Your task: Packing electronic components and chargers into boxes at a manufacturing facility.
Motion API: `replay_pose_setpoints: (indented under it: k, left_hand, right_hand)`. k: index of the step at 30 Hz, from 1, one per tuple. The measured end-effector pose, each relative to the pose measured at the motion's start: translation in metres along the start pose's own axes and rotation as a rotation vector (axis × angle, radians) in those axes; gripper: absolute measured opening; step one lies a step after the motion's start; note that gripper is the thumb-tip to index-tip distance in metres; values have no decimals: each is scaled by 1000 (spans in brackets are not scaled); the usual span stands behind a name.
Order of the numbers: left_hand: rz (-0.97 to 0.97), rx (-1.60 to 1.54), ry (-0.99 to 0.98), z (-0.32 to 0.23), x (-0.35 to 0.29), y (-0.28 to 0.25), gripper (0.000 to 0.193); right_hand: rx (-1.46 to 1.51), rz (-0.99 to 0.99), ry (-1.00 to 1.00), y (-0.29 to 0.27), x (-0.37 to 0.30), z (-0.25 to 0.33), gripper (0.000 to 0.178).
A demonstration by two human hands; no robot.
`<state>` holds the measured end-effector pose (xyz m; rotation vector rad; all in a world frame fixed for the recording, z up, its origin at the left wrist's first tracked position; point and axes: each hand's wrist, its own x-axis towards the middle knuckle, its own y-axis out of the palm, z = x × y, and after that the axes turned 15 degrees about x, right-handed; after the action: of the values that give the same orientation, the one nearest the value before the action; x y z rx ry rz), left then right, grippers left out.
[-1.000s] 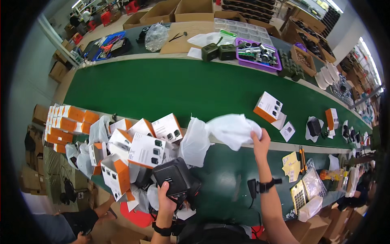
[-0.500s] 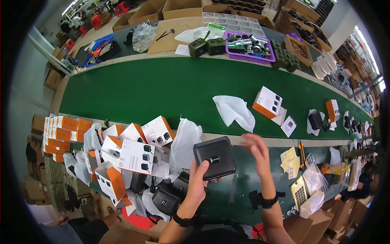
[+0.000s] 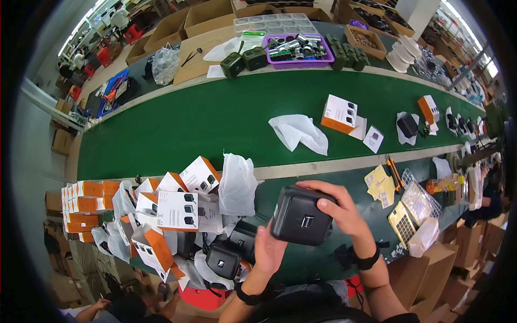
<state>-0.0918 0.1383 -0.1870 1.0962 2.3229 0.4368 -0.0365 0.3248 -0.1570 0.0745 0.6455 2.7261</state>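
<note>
Nearest the body, a black boxy device (image 3: 300, 216) is held up between both hands: left hand (image 3: 267, 248) cupped beneath, right hand (image 3: 341, 208) curled over its top. Inspection is judged underway. Beyond: open cartons (image 3: 177, 210), crumpled white bag (image 3: 299, 132) on green belt (image 3: 188, 118).

You are looking down on a long green conveyor belt (image 3: 177, 126) running across a workshop hall. Beyond its far edge, a workbench (image 3: 215, 46) is carrying open cardboard cartons (image 3: 207, 13). More cartons (image 3: 447, 269) are standing on the floor at your right. Daylight is coming through windows (image 3: 468, 43) at the upper right.
</note>
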Motion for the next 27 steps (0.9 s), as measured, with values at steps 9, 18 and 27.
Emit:
replay_pose_setpoints:
  k: [9,18,27]
  left_hand:
    - [116,-307,-59,15,-13,-5,65]
    - [-68,247,135,-4,-16,16,67]
    - [-154,506,208,-1,-11,27,36]
  right_hand:
    - [-135,447,206,-8,23,20,46]
    - [652,369,243,-12,7,-49,68]
    - [1409,227,256,19,-7,-69,38]
